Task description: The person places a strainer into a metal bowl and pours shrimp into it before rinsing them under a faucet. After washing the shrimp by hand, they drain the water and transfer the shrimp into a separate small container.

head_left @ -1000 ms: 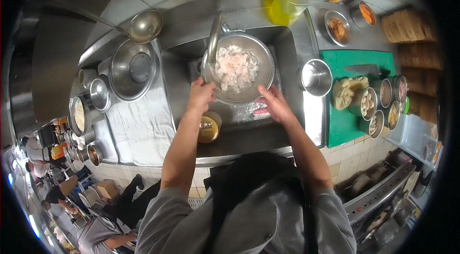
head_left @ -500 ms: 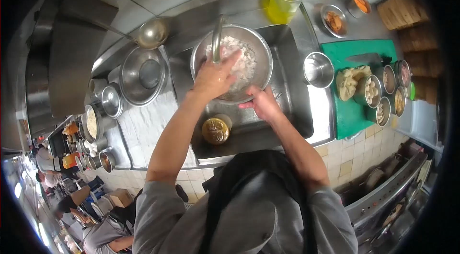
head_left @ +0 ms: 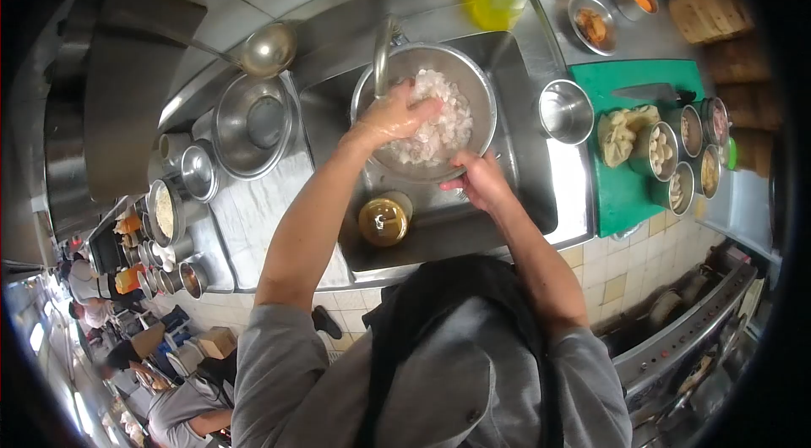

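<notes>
A metal bowl (head_left: 480, 80) is held over the sink (head_left: 524, 177), with whitish translucent pieces (head_left: 443, 122) inside. My left hand (head_left: 397, 114) is in the bowl under the faucet (head_left: 382, 59), fingers spread against the pieces. At the bowl's near right rim is my right hand (head_left: 483, 180), its fingers and thumb closed on the edge. Below the bowl, a round container with yellowish-brown contents (head_left: 384, 221) stands in the sink.
Left of the sink are nested metal bowls (head_left: 224, 131) and a ladle (head_left: 269, 49). An empty metal pot (head_left: 565, 112), a green board (head_left: 617, 203) with a knife (head_left: 646, 92) and filled tins, and a yellow-green bottle (head_left: 494, 4) lie right. People (head_left: 182, 406) stand at lower left.
The bowl has shifted slightly right with both hands. My left hand has moved lower and to the right among the pieces, which are spread more toward the bowl's right side.
</notes>
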Demonstrator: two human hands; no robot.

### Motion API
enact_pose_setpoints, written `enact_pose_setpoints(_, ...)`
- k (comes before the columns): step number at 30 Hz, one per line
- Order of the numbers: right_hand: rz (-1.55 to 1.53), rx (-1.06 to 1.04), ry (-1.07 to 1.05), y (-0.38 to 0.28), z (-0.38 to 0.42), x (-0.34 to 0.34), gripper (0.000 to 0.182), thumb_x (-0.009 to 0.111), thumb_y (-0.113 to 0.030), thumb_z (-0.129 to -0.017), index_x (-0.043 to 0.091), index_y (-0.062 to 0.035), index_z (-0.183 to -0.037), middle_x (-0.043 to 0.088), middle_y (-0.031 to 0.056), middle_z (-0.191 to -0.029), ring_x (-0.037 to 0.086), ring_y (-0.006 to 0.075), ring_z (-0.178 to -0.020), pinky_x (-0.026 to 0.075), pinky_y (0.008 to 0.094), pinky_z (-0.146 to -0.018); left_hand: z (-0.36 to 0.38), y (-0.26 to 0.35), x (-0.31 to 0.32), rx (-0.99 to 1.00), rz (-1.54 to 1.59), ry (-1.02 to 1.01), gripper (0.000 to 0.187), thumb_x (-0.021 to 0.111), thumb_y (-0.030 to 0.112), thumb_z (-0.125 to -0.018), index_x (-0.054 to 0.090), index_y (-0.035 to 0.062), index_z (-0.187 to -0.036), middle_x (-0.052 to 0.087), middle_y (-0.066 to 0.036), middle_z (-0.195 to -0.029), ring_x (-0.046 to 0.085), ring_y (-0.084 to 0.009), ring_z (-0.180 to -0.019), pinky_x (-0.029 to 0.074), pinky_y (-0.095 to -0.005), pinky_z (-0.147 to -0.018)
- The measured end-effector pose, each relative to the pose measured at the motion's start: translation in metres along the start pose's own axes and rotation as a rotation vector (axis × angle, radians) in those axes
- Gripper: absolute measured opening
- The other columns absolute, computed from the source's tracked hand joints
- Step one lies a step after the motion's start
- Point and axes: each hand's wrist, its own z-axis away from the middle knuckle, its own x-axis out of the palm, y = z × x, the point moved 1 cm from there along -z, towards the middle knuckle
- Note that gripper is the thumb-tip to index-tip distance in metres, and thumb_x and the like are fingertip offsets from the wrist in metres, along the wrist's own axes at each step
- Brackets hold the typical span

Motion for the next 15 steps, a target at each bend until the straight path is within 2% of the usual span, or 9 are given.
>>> enact_pose_setpoints(3,-0.013,-0.025,0.016,-0.005,0.006,0.009,0.051,0.06,-0.002,-0.091,0.044,0.0067,-0.139,0.061,0.0195,-0.121,0.068,0.0305,-0.099,0.068,0.0421,-0.064,0.019,0.012,-0.005,-0.14,0.297,-0.146,0.069,0.071,0.034,-0.092,0.05,0.0001,-0.149,0.071,-0.024,-0.121,0.074,-0.0289,-0.107,0.063,-0.0389,-0.076)
enact_pose_setpoints(6,-0.019,-0.034,0.0,-0.002,0.003,0.005,0.05,0.061,-0.002,-0.091,0.045,0.0068,-0.138,0.061,0.019,-0.12,0.068,0.0303,-0.097,0.068,0.0425,-0.064,0.012,-0.008,0.006,-0.135,0.248,-0.01,0.052,0.068,0.021,-0.093,0.059,0.0,-0.141,0.071,-0.016,-0.124,0.073,-0.0217,-0.105,0.063,-0.0322,-0.069)
enact_pose_setpoints(9,-0.009,-0.025,-0.011,0.003,-0.001,0.002,0.049,0.06,-0.003,-0.091,0.047,0.0061,-0.138,0.061,0.0179,-0.12,0.068,0.0295,-0.097,0.068,0.0423,-0.064,0.014,-0.009,0.01,-0.134,0.209,0.046,0.053,0.066,0.018,-0.092,0.059,0.0008,-0.141,0.071,-0.017,-0.122,0.072,-0.0221,-0.101,0.062,-0.0346,-0.071)
enact_pose_setpoints(12,-0.007,-0.029,-0.012,0.002,-0.001,0.003,0.048,0.06,-0.004,-0.092,0.048,0.0052,-0.137,0.062,0.0167,-0.12,0.068,0.0283,-0.097,0.067,0.0417,-0.063,0.017,-0.016,0.016,0.052,0.1,0.2,0.064,0.065,0.026,-0.089,0.052,0.0018,-0.147,0.075,-0.02,-0.096,0.075,-0.0303,-0.082,0.06,-0.0425,-0.074)
enact_pose_setpoints(15,-0.003,-0.046,-0.009,0.0,0.0,0.003,0.048,0.059,-0.004,-0.092,0.047,0.0041,-0.138,0.062,0.016,-0.12,0.068,0.0277,-0.096,0.067,0.0411,-0.063,0.028,-0.003,0.013,0.082,-0.076,0.266,0.061,0.065,0.025,-0.087,0.055,0.0017,-0.142,0.073,-0.02,-0.085,0.074,-0.0339,-0.078,0.059,-0.0437,-0.078)
